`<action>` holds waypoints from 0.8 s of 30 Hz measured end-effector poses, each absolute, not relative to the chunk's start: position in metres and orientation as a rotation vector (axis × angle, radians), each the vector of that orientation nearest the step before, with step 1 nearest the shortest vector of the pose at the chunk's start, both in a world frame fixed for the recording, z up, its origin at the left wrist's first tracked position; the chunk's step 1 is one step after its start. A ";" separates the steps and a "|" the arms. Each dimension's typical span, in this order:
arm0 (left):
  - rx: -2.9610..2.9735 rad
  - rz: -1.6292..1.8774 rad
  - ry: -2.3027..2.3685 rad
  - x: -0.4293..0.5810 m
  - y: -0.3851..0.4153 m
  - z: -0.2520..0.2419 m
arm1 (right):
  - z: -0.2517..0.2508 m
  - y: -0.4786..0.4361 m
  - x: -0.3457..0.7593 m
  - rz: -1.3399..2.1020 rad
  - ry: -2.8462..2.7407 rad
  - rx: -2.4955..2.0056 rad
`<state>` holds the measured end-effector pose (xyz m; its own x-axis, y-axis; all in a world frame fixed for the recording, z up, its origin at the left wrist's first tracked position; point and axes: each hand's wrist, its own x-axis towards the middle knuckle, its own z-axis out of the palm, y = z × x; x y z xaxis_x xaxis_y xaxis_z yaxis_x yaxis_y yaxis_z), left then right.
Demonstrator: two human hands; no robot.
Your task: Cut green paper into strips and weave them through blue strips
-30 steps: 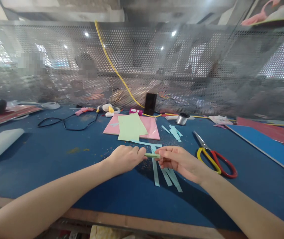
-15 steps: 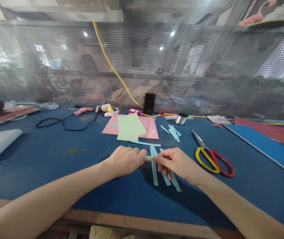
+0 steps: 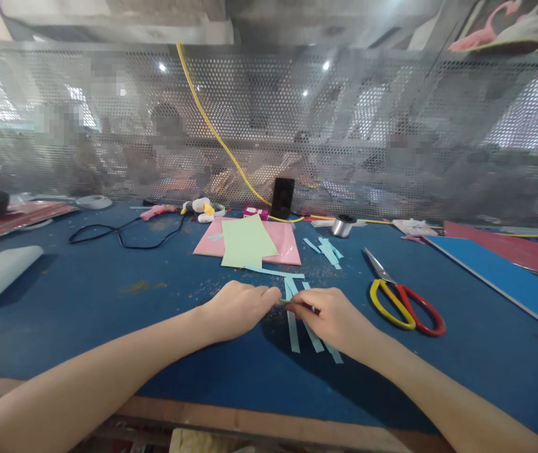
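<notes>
I have both hands in front of me over the middle of the bench (image 3: 108, 296), set in from its near edge. The fingers of my left hand (image 3: 240, 311) are closed in a pinch on one end of a light-green strip (image 3: 284, 302), and those of my right hand (image 3: 337, 321) pinch the other end. Only a sliver of the strip shows between the two, so I cannot tell whether it is folded or rolled. Pale blue strips (image 3: 293, 333) lie loose beneath and just beside the right hand, trailing toward the near edge.

My main worry is the grip: the strip looks thin and papery, and uneven pulling could crease or tear it, while a loose pinch could let it spring out. With the fingers hiding most of it, I might miss a crooked edge. A low sweep of the right hand could drag the pale blue strips along and scatter or bend them.

Toward the bench's right edge, the scissors (image 3: 405, 305) lie with their handles near my right forearm; swinging that arm outward could knock them. Toward the far edge, the green sheets (image 3: 245, 245) rest on a pink pack (image 3: 287, 242), and a careless reach could slide them askew.
</notes>
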<state>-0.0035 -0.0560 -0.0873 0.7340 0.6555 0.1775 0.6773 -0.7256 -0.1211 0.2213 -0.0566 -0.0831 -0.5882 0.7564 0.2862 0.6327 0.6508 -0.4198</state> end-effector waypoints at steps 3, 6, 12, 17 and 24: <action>-2.785 -0.156 -1.083 -0.004 -0.051 -0.089 | -0.084 -0.054 0.225 0.326 -2.435 -1.093; -2.760 -0.144 -1.165 -0.007 -0.044 -0.092 | -0.084 -0.050 0.231 0.228 -2.474 -1.056; -2.731 -0.156 -1.060 -0.013 -0.036 -0.093 | -0.086 -0.042 0.232 0.223 -2.516 -1.101; -2.679 -0.170 -1.042 -0.013 -0.035 -0.094 | -0.089 -0.037 0.231 0.228 -2.497 -1.051; -2.702 -0.183 -1.050 -0.011 -0.034 -0.095 | -0.088 -0.045 0.232 0.109 -2.525 -1.108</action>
<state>-0.0110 -0.0345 -0.0945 0.7345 0.6483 0.2007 0.6779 -0.7144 -0.1733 0.2316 -0.0446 -0.0881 -0.6168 0.7233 0.3106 0.6937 0.6859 -0.2197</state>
